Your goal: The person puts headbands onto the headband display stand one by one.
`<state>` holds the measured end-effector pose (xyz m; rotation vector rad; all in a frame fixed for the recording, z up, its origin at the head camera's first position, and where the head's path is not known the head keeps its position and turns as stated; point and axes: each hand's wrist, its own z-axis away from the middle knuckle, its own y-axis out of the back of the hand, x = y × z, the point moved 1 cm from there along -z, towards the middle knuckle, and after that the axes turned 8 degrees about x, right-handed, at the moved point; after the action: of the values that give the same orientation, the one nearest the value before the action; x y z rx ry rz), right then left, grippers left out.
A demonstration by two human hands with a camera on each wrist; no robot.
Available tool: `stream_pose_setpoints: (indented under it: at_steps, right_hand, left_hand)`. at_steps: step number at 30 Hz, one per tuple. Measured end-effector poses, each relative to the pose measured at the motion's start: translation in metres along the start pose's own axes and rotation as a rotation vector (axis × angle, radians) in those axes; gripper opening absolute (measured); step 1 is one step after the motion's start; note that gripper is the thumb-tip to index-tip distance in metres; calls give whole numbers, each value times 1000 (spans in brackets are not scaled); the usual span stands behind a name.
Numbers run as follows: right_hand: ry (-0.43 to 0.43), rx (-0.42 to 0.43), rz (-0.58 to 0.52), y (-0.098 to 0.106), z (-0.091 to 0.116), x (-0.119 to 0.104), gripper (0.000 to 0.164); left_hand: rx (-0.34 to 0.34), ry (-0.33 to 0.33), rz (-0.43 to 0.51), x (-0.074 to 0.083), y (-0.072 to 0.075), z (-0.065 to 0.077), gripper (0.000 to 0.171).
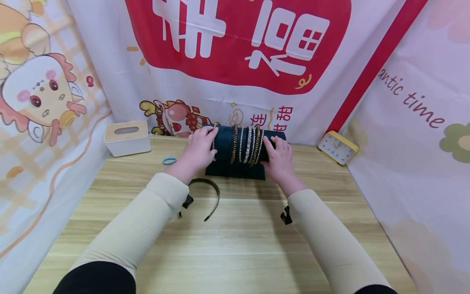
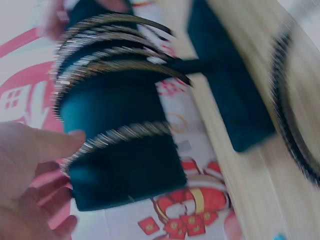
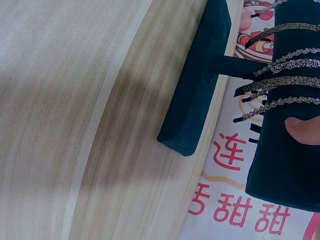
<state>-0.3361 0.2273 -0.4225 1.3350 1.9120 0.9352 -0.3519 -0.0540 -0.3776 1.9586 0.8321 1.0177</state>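
A dark teal velvet headband stand (image 1: 235, 172), a padded roll on a flat base, stands near the back of the table. Several beaded and chain headbands (image 1: 249, 145) arch over its roll, bunched toward the right. My left hand (image 1: 200, 149) is at the roll's left end. Its thumb meets a braided headband (image 2: 122, 136) there, with the other fingers bent behind the band's edge. My right hand (image 1: 280, 159) grips the roll's right end; its thumb (image 3: 304, 131) lies on the velvet just beside the outermost headband.
A dark headband (image 1: 216, 192) lies on the table by my left forearm. Behind it are a small blue ring (image 1: 169, 161) and a white tissue box (image 1: 127, 141) with a wooden lid. A yellow clock (image 1: 338, 148) stands at the back right. Printed cloth (image 1: 220, 77) hangs close behind the stand.
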Motion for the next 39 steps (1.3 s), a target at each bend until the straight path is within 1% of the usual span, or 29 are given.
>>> stream_pose_setpoints:
  at_steps: [1,3,5,8,11,14,17,20,25,28,33,39]
  right_hand:
    - [0,-2,0,0,0,0,85]
    - [1,-10,3,1,1,0,85]
    - [1,-13,3,1,0,0,85]
    - [0,-4,-4,2,0,0,85]
    - [5,1,0,0,1,1,85]
    - [9,-3,7,-1,0,2,84]
    - [11,-1,9,-1,0,2,84]
    - [8,3,8,-1,1,3,84]
    - [1,-5,14,-1,1,3,85]
    - [1,-5,19,0,0,2,85]
    - [17,17,18,0,0,1,85]
    - [17,26,26,-1,0,2,86]
  left_hand:
    - [-7,-48,-72,-2,-2,1,75]
    - [-19,-114,-184,-5,-5,3,84]
    - [-25,-142,-243,-9,-6,5,92]
    - [-28,-157,-291,-13,-7,5,97]
    - [-27,-183,-327,-18,-8,3,95]
    - [2,-230,-358,-23,-7,1,94]
    - [22,-269,-362,-25,-6,-2,94]
    - [25,-295,-367,-25,-7,-3,94]
    - [45,-324,-336,-17,-16,-6,93]
    - [52,-335,-315,-10,-21,-9,92]
    - [59,-340,-321,-1,-27,-13,91]
    - [81,-348,-335,4,-31,-14,92]
